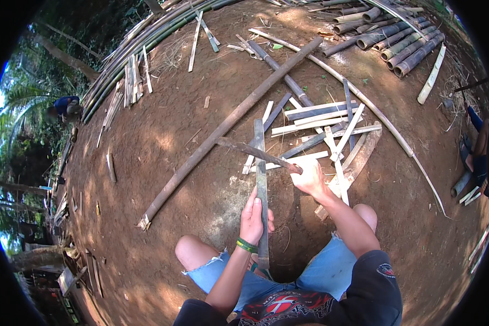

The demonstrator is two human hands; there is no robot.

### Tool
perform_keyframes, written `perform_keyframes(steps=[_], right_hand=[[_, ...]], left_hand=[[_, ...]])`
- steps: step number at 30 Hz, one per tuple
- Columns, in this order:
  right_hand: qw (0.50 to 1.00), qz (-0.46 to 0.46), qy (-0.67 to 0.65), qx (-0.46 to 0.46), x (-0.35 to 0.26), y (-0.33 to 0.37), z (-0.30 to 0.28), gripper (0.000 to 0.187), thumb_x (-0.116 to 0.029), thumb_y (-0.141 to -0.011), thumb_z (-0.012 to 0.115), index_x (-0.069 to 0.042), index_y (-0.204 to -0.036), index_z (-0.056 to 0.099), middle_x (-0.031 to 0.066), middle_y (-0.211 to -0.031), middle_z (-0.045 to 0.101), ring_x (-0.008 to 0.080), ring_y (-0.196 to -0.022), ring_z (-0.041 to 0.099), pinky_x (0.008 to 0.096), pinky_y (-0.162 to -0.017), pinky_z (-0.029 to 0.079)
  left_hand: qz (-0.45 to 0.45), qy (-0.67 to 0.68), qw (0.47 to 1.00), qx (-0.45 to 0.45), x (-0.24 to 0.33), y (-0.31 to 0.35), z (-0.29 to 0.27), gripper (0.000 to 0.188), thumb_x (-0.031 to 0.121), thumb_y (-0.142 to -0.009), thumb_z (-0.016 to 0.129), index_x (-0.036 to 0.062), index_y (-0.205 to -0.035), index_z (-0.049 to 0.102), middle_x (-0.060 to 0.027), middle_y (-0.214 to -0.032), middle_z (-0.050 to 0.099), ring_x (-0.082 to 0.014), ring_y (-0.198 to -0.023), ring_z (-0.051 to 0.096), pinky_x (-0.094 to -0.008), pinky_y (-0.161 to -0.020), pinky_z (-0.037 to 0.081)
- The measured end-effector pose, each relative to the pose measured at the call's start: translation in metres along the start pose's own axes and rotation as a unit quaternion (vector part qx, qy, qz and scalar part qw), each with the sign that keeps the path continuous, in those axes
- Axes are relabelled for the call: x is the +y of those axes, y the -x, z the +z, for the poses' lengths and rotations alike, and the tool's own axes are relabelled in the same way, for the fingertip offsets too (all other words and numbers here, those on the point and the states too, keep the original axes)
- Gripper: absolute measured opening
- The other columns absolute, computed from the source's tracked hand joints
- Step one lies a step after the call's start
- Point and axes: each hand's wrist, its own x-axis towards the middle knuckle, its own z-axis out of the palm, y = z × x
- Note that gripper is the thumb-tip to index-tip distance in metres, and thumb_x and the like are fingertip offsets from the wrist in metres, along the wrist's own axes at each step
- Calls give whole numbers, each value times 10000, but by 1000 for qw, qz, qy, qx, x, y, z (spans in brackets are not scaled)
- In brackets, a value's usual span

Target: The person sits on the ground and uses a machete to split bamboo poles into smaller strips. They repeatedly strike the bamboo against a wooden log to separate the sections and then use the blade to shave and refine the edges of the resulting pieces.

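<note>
My left hand (251,220) is closed around a long flat bamboo strip (262,190) that stands up from between my knees and leans slightly away. In my right hand (309,178) is the handle of a machete (239,145). Its dark, worn blade points left and crosses the upper half of the strip. Whether the edge touches the strip, I cannot tell. Just beyond the blade lies a loose pile of split bamboo pieces (309,124), some pale side up and some dark.
A long brown pole (228,122) lies diagonally ahead, with a thin curved stick (358,89) to its right. Cut bamboo tubes (407,46) are stacked far right; green poles (146,49) lie far left. One person (65,107) is far left, another (479,155) at the right edge.
</note>
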Motion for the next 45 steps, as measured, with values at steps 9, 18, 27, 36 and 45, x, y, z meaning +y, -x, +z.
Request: perform_keyframes(steps=[9,18,27,36,45], right_hand=[[995,-8,60,-77,-3,14,10,322,-159,-650,679,-152,-970,714,145,-677,659,383,-651,656,476,-673,531],[981,160,33,104,46,-45,-25,270,-265,-951,620,-18,-977,726,198,-690,666,365,-616,663,435,-620,507],[991,-78,-15,-109,-34,24,16,300,-113,-670,666,-121,-970,682,160,-695,669,365,-659,671,470,-625,518],[996,-18,52,-69,-11,-5,-1,279,-132,-655,676,-115,-934,684,174,-698,669,397,-685,673,488,-648,525],[970,184,143,70,95,-44,-23,219,-188,-856,638,-48,-994,734,235,-799,708,413,-822,710,498,-756,551]], left_hand=[[-17,-24,999,-26,3,5,10,551,269,-1104,371,137,-1609,195,-13,-641,515,-109,-451,510,-254,-429,465],[-33,70,994,-76,-12,40,15,525,310,-1110,353,142,-1593,236,-19,-576,472,-119,-422,467,-256,-405,429],[-167,432,881,-99,-20,-23,-3,422,396,-1113,276,290,-1512,361,7,-535,384,-103,-371,363,-240,-352,325],[-148,345,915,-149,3,22,17,497,485,-1101,226,385,-1587,187,17,-501,363,-101,-339,344,-240,-331,304],[-184,292,900,-265,-11,88,-1,539,487,-1098,244,342,-1604,129,27,-488,347,-93,-329,321,-253,-319,303]])
